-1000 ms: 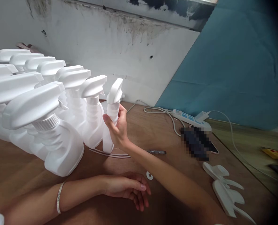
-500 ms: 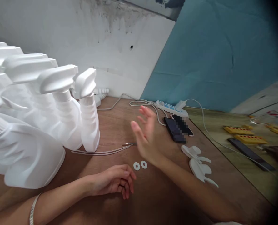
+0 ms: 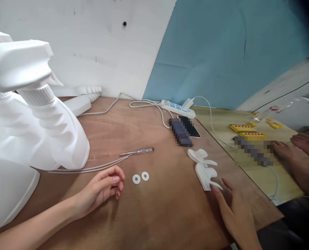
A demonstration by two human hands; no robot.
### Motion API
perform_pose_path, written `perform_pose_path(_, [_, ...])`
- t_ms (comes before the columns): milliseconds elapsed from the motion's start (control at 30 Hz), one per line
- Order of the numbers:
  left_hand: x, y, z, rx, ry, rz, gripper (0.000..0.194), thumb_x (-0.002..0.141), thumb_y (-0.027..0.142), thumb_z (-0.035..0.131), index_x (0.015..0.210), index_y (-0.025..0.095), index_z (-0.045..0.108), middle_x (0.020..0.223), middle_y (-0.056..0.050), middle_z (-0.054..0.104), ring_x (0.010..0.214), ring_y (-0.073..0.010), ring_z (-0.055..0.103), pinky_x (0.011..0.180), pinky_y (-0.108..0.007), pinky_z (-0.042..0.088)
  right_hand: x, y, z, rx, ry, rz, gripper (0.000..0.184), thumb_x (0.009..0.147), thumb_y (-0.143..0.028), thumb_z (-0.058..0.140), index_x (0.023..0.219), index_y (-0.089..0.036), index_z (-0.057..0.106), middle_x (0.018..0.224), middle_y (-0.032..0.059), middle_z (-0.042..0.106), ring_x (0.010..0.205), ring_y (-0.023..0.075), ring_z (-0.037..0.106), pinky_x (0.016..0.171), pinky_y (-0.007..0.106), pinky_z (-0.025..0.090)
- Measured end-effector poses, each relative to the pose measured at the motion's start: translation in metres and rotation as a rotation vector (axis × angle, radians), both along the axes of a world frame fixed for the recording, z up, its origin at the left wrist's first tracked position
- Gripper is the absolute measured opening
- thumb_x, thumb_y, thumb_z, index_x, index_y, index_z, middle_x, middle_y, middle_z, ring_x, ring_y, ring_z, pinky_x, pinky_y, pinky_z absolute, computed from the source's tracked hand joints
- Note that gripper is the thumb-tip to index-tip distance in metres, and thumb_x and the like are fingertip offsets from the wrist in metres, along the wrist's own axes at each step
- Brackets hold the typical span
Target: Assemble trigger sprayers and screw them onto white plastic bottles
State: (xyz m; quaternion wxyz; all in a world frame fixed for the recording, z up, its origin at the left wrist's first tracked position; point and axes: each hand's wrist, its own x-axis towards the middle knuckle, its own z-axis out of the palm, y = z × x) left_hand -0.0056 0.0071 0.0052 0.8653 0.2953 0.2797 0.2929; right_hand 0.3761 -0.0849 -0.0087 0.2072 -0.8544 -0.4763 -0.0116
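Note:
My left hand rests on the brown table, fingers loosely curled and holding nothing. Just right of it lie two white ring washers. Behind these are a small screwdriver with a clear handle and thin white tubes. At the right, my right hand has thumb and forefinger apart beside the trigger of the nearer white spray trigger head; whether it touches is unclear. A second spray trigger head lies just behind.
Large white spray bottles crowd the left side. At the back lie a power strip with cables and two phones. On the adjoining table, another person's hands are near a phone and yellow blocks.
My right hand has moved from mid-table to the spray trigger heads at the right. The view has turned right, and the screwdriver now shows fully. My left hand stays loosely curled on the table.

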Motion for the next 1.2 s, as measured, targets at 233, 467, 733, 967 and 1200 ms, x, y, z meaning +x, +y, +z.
perform_pose_path(233, [0.003,0.001,-0.001,-0.016,0.061,0.018,0.015,0.077,0.026,0.060,0.078,0.014,0.051,0.063,0.001,0.053,0.057,-0.0075,0.048,0.057,-0.020,0.035,-0.023,0.024,0.002,0.137,0.336,0.019,0.048,0.067,-0.058,0.055,0.095,-0.019,0.054,0.100,0.0101,0.060,0.097,0.0291,0.057,0.086,0.046,0.045])
perform_pose_path(467, [0.004,-0.004,0.000,0.225,0.205,-0.016,0.015,0.078,0.028,0.060,0.077,0.015,0.051,0.067,0.002,0.052,0.062,-0.0078,0.046,0.060,-0.021,0.036,-0.055,0.031,0.002,0.304,0.550,0.136,0.043,0.063,-0.043,0.068,0.094,-0.023,0.046,0.086,0.0045,0.058,0.084,0.0226,0.061,0.072,0.037,0.053])
perform_pose_path(733, [0.008,-0.013,-0.005,0.415,0.246,0.069,0.054,0.071,0.018,0.066,0.117,0.027,0.038,0.119,-0.006,0.042,0.098,-0.0167,0.046,0.079,-0.028,0.042,-0.143,0.059,0.023,0.263,0.409,0.969,0.042,0.076,-0.022,0.061,0.113,-0.025,0.042,0.096,0.0047,0.062,0.080,0.0164,0.064,0.067,0.028,0.054])
perform_pose_path(967, [0.007,-0.017,0.001,0.642,0.524,-0.028,0.025,0.070,0.028,0.067,0.084,0.017,0.048,0.075,0.000,0.056,0.065,-0.0110,0.046,0.059,-0.021,0.037,-0.160,0.079,0.029,0.237,0.453,1.424,0.049,0.082,-0.041,0.053,0.124,-0.023,0.035,0.100,0.0065,0.064,0.093,0.0193,0.060,0.082,0.036,0.049])
perform_pose_path(1200, [0.008,-0.018,0.003,0.773,0.607,-0.113,0.018,0.069,0.015,0.060,0.083,0.018,0.049,0.077,0.000,0.056,0.063,-0.0108,0.045,0.057,-0.020,0.034,-0.151,0.093,0.028,-0.045,0.202,1.194,0.035,0.077,-0.029,0.061,0.111,-0.024,0.054,0.127,0.0100,0.043,0.117,0.0251,0.041,0.092,0.044,0.042])
